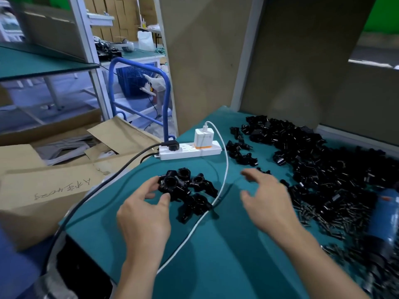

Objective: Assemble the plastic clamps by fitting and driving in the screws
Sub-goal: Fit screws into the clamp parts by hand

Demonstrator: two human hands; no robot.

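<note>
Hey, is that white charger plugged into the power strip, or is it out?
Plugged in. The white charger stands upright, seated flush on the power strip, and a white cable runs from its top.

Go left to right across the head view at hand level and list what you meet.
Cardboard box, left hand, clamp cluster, white cable, right hand, loose clamp pile, blue tool.

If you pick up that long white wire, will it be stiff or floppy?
Probably floppy: the white wire lies in loose curves across the teal table. It looks thin, so it is likely light. One end is plugged into the white charger, so it would probably tug there.
</note>
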